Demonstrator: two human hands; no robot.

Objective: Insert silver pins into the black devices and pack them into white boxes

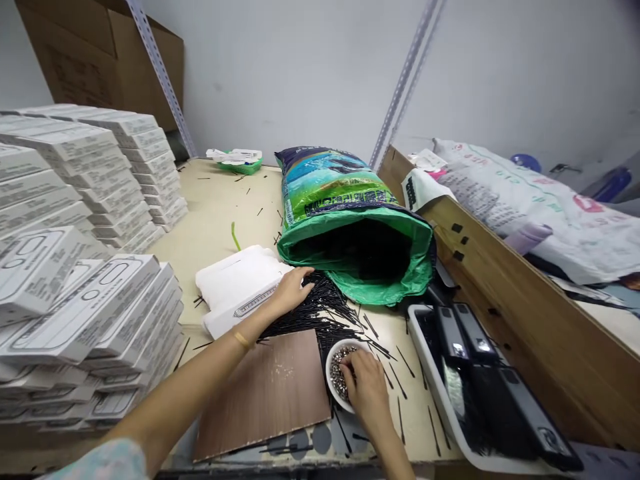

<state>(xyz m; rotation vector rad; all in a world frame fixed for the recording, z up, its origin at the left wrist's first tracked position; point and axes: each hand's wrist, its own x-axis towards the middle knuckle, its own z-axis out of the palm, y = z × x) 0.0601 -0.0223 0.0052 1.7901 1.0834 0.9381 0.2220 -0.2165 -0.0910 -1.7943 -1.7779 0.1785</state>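
Note:
My left hand [291, 289] rests on a heap of thin black sticks [320, 312] spilling from the mouth of a green woven sack [357, 233]; its fingers are curled down into the sticks. My right hand [367, 383] reaches into a small white bowl [331, 373] of small shiny metal pieces [338, 373], its fingertips bunched together in the bowl; what they pinch is hidden. A white foam tray [235, 283] lies just left of my left hand. A brown board [273, 393] lies on the table between my arms.
Tall stacks of white cardboard boxes [75, 267] fill the left side. A white tray [445, 407] with black devices [480, 373] sits at the right, beside a wooden partition [525, 300]. Loose black sticks are scattered over the table [215, 213]. A green dish [240, 163] stands at the back.

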